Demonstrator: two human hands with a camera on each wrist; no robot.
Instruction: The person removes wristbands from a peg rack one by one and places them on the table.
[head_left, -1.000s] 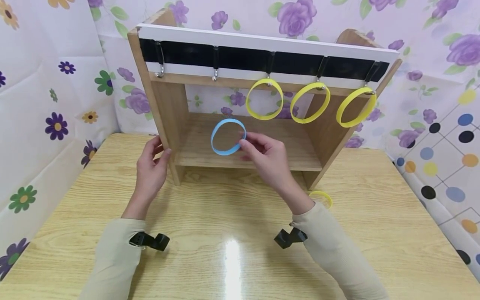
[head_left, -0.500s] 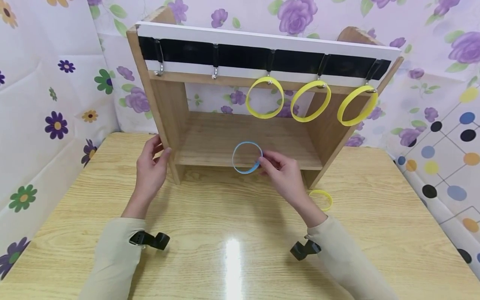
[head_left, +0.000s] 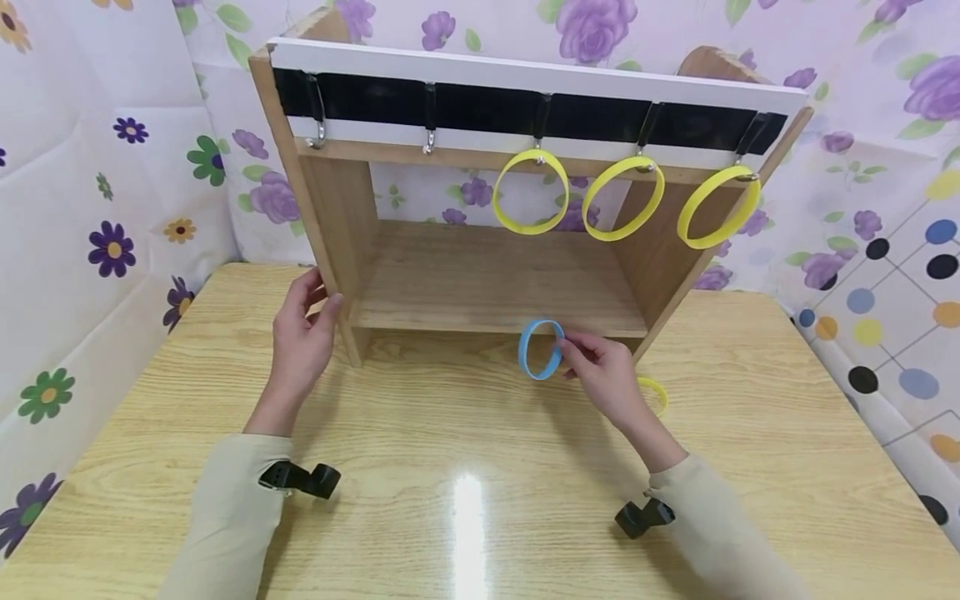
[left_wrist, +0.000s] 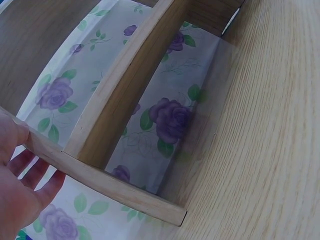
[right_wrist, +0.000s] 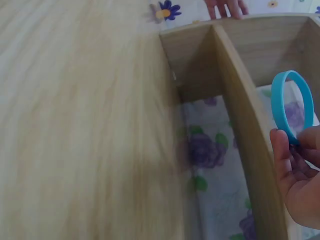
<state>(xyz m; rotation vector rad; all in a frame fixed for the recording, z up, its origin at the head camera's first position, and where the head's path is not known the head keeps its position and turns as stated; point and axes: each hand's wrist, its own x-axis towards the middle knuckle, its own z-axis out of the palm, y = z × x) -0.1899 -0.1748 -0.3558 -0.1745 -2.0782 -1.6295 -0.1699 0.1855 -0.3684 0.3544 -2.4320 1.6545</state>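
Observation:
In the head view, my right hand (head_left: 603, 375) pinches a blue wristband (head_left: 540, 350) between thumb and fingers, just in front of the lower shelf board. The right wrist view shows the blue wristband (right_wrist: 292, 102) standing up from the fingertips. My left hand (head_left: 303, 321) grips the left side panel of a wooden rack (head_left: 495, 267). From the left wrist view, its fingers (left_wrist: 50, 190) lie against that panel's outer face. Three yellow wristbands hang from hooks: one in the middle (head_left: 530, 192), one right of it (head_left: 624, 198) and one at the right end (head_left: 718, 207).
Two hooks at the left, the end hook (head_left: 317, 135) and its neighbour (head_left: 429, 142), carry no band. Another yellow wristband (head_left: 656, 396) lies on the wooden table (head_left: 390, 517), partly behind my right wrist. Floral sheeting (head_left: 480, 25) surrounds the table's back and sides.
My right hand has moved right and down, toward the front, carrying the blue wristband away from below the hooks. The left hand has stayed on the rack's side panel.

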